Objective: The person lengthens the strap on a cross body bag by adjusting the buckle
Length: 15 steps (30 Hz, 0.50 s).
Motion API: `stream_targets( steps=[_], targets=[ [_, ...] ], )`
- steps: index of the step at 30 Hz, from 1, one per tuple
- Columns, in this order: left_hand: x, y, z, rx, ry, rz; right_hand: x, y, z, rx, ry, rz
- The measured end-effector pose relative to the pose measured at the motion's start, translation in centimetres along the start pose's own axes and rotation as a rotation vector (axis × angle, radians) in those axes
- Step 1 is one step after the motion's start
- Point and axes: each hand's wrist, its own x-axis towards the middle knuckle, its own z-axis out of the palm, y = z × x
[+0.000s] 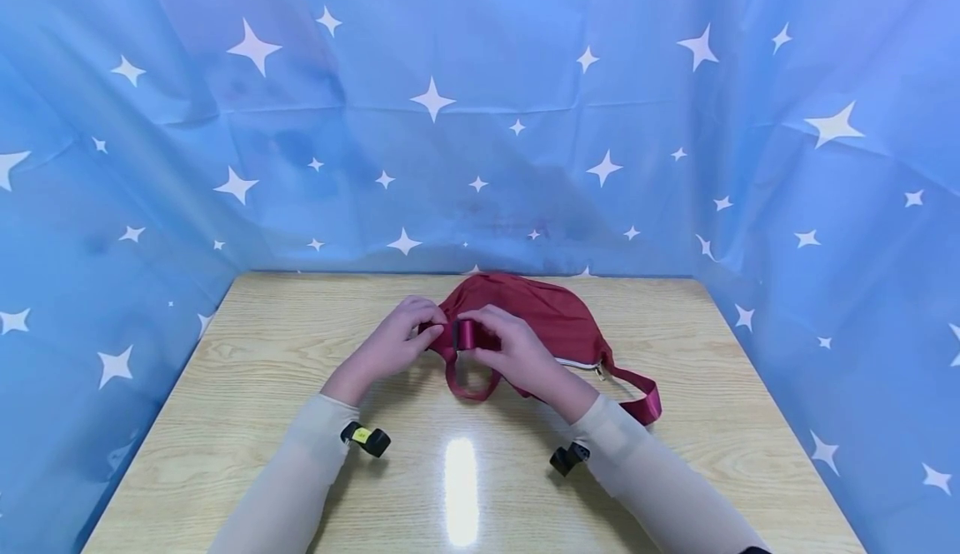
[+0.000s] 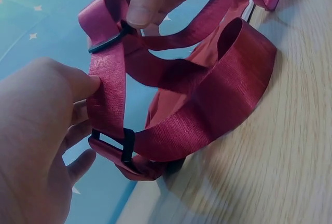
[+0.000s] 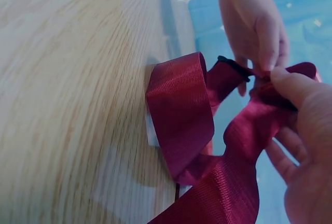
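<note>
Now fingers pinch the red strap, the yellow label unreadable.

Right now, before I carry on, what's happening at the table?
A person is working on the strap of a red bag with both hands. The left hand pinches the strap between two black buckles, while the right hand holds it beside one of them, where it folds into a loop. The bag lies toward the far edge of the table, with more strap trailing off its right side.
</note>
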Motion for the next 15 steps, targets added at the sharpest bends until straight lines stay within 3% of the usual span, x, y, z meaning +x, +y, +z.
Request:
stream_targets(
  steps=[8,15],
  targets=[
    [0.25,0.61,-0.01,0.013,-0.017,-0.021,0.32,-0.26,0.42,-0.006,-0.039,0.028],
    [0.15,0.38,-0.16,0.037,-0.01,-0.021,0.32,-0.15,0.55,-0.021,-0.012,0.007]
  ],
)
